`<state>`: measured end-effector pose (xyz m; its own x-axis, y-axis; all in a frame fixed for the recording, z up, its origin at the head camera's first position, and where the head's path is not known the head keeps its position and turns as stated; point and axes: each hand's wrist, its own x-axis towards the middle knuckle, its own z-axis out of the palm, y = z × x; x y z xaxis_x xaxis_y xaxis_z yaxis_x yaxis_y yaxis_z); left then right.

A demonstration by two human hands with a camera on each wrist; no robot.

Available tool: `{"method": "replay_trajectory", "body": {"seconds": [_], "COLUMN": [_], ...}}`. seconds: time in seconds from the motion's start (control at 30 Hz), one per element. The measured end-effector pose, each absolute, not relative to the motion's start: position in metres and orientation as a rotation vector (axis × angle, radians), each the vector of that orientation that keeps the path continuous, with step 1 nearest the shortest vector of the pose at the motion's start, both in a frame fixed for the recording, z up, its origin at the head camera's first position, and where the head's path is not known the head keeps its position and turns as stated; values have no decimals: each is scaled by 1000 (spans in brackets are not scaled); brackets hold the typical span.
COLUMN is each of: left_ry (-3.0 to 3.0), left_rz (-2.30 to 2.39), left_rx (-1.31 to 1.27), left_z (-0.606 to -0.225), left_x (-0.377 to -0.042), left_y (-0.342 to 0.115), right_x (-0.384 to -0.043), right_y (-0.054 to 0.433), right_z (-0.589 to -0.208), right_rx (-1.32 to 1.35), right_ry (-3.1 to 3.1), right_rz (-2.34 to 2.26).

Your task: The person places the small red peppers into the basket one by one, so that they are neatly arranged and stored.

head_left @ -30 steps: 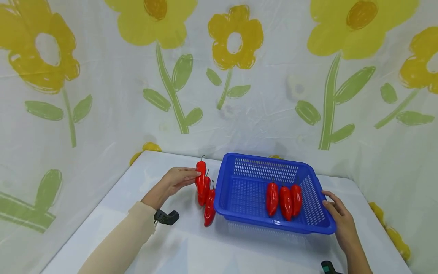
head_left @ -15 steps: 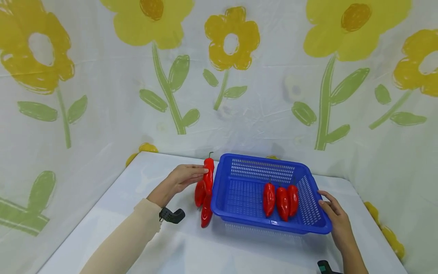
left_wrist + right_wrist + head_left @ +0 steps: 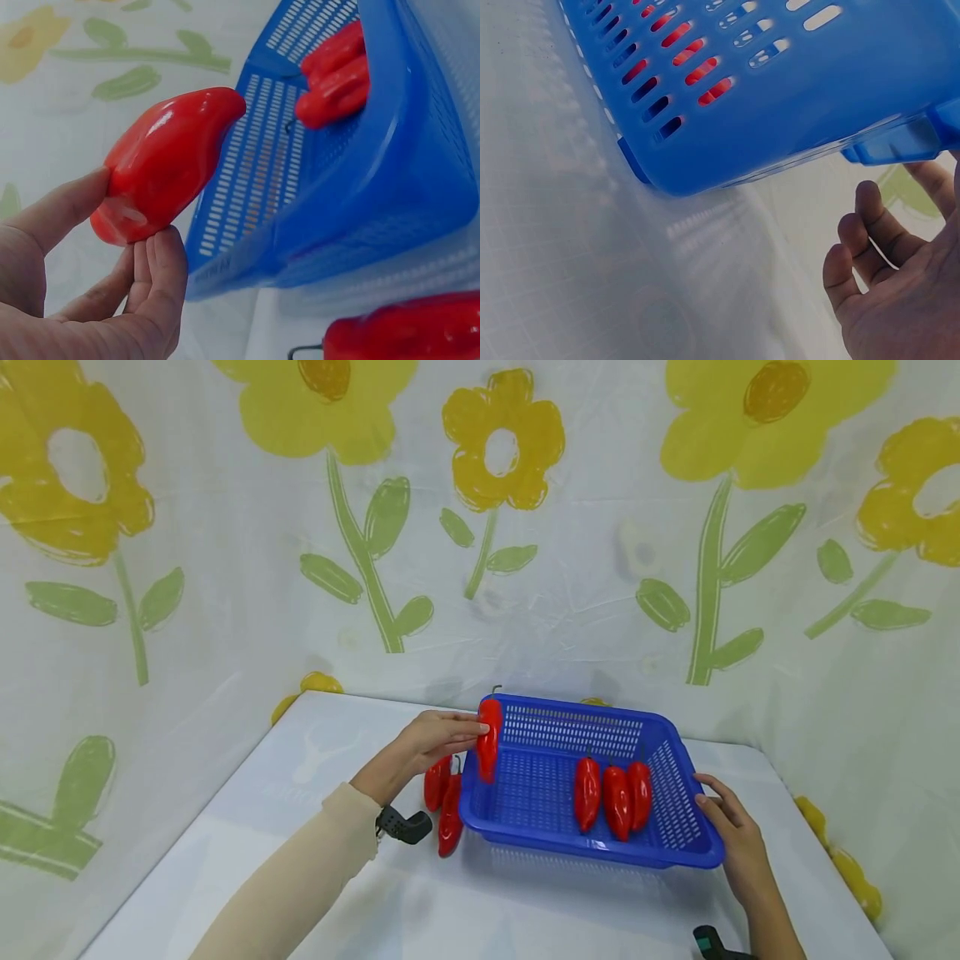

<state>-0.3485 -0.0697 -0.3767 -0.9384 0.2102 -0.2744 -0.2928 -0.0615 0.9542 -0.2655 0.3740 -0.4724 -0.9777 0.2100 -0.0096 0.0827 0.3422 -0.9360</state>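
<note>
My left hand (image 3: 431, 739) pinches a red pepper (image 3: 490, 735) between thumb and fingers, over the left side of a blue plastic basket (image 3: 540, 852). The left wrist view shows this pepper up close, clear of the table, its stem end hidden. Three more red peppers (image 3: 617, 802) lie side by side in the basket's right half. On the table left of the basket are two red peppers (image 3: 450, 818), partly behind my left wrist. My right hand (image 3: 742, 847) holds the basket's right rim; in the right wrist view its other fingers (image 3: 868, 251) hang loosely curled below.
The basket stands on a white-covered table (image 3: 360, 893). Behind it hangs a pale cloth (image 3: 555, 627) printed with yellow flowers. Black wrist devices (image 3: 405, 825) sit at both wrists.
My left hand has carried one pepper up and to the right, from the pile beside the basket to over its left rim. The right hand stays at the rim; the view has shifted slightly.
</note>
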Motion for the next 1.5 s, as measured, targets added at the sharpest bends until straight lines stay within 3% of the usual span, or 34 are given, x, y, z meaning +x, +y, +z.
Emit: {"method": "replay_trajectory", "body": {"seconds": [0.43,1.5], "left_ry": [1866,1857], "left_rz": [2033,1890], "left_rx": [-75,-123], "left_z": [-371,-399], "left_x": [-359,-379], "left_y": [-39,21], "right_x": [-266,-265], "right_y": [374,373], "right_z": [-473,-471], "right_rx": [-285,-249], "right_ry": [-2465,-2457], "right_rz": [1735,1713]}}
